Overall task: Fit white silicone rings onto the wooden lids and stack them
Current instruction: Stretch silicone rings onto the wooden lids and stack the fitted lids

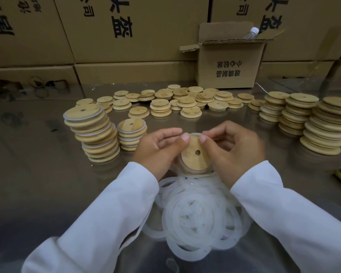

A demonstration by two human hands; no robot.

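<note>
Between both hands I hold a round wooden lid [195,157] with a small centre hole, tilted toward me. A white silicone ring [193,134] runs round its edge. My left hand [158,148] grips the lid's left side, thumb on its face. My right hand [234,148] pinches the ring at the lid's top edge. A pile of loose silicone rings [197,215] lies on the table just below my hands. Two stacks of ringed lids, a tall one [95,133] and a shorter one [131,134], stand to the left.
Loose bare wooden lids [175,103] are scattered across the middle of the shiny metal table [37,164]. Three stacks of bare lids [307,123] stand at the right. An open cardboard box [230,64] with a plastic bottle [251,33] sits behind, before a wall of large cartons [126,32].
</note>
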